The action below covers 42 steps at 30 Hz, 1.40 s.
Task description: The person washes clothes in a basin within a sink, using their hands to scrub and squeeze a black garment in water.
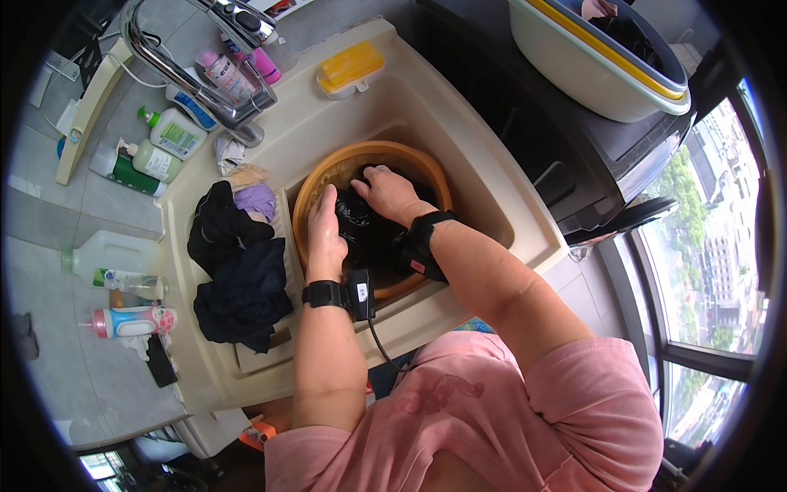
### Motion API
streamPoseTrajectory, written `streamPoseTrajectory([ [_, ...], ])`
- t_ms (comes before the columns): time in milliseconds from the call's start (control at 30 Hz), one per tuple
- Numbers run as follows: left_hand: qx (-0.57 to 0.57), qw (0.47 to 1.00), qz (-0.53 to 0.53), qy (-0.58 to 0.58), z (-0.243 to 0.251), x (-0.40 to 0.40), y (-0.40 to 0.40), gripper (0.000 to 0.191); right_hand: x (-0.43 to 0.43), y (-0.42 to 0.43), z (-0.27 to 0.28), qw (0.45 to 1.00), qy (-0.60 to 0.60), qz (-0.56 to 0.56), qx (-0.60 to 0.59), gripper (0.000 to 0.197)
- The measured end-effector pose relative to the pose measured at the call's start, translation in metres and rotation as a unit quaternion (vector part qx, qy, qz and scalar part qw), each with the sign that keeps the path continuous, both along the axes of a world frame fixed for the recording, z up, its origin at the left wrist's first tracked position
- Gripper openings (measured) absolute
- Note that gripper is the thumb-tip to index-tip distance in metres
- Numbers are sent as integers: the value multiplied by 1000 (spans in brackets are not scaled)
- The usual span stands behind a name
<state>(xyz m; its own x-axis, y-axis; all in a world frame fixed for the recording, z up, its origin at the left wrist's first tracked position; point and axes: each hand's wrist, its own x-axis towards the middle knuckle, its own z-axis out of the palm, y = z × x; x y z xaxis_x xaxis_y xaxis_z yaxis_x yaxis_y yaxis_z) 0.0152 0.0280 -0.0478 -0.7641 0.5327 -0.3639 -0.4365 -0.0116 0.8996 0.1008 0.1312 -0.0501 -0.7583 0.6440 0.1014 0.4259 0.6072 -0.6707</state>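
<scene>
An orange plastic basin (305,203) stands in the cream laundry sink (492,203), with dark wet cloth (363,230) and water in it. My left hand (326,230) is held edge-on over the basin's left side, fingers extended and nothing seen in it. My right hand (388,192) rests on the dark cloth towards the basin's far side, its fingers bent; whether they grip the cloth is hidden. Left of the basin, black and navy clothes (243,277) lie heaped on the sink's ribbed board, with a purple cloth (255,200) behind them.
A chrome faucet (197,86) arches over the back left corner. A soap dish with a yellow piece (351,66) sits on the back rim. Pump bottles (178,132) and a large clear jug (123,255) line the left. Stacked basins (590,67) stand on a black appliance at right.
</scene>
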Motion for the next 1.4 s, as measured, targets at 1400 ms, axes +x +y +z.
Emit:
streamPoseTrajectory([
  [1400,136,980,22,-146,-9,-24,-12,4,21,31,44,992,-95,-37,-77,38],
])
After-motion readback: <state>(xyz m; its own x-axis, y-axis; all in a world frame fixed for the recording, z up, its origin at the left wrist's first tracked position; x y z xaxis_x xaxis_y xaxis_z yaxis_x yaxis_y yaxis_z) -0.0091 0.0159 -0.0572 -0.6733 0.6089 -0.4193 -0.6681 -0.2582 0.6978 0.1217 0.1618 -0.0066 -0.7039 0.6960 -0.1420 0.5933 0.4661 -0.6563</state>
